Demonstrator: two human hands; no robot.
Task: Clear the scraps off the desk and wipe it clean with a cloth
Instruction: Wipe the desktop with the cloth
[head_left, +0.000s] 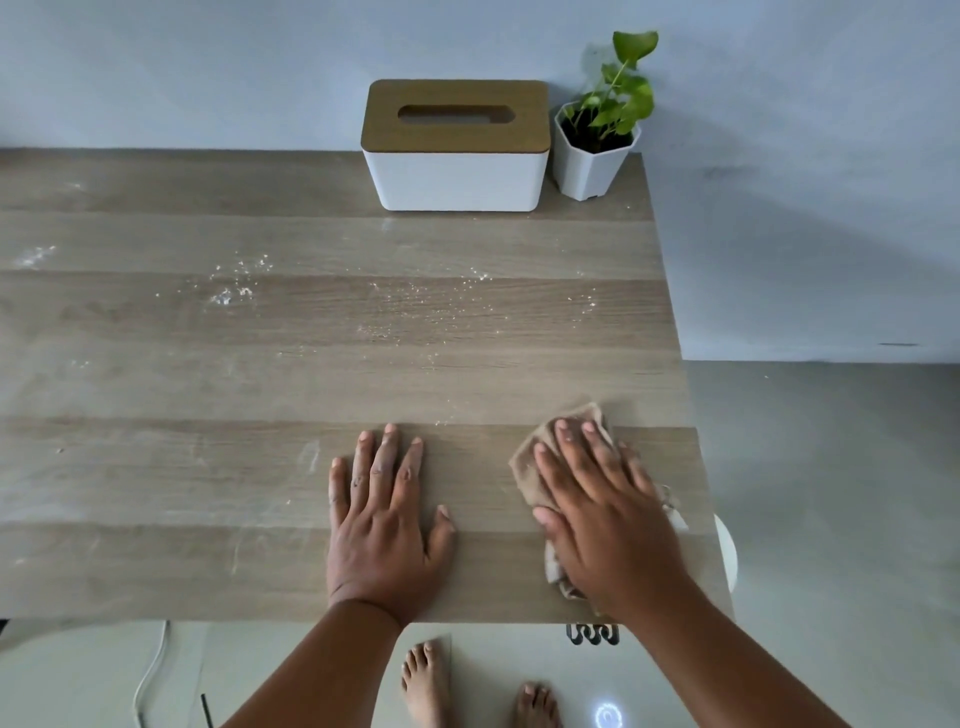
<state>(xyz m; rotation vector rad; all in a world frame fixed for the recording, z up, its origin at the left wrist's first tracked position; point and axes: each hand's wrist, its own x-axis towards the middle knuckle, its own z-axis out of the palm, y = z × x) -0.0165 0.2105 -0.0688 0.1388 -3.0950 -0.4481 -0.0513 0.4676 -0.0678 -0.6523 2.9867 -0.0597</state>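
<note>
While right hand (602, 514) presses cloth (540, 441).

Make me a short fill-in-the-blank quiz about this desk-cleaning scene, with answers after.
1. The right hand presses a crumpled beige ____ onto the wooden desk.
2. The left hand lies ____ on the desk, holding nothing.
3. The white tissue box with a wooden lid stands beside a potted ____.
4. White ____ are scattered across the desk.

Answers: cloth; flat; plant; crumbs

Matt wood-grain desk (311, 384), soft woven cloth (540, 447)
</note>
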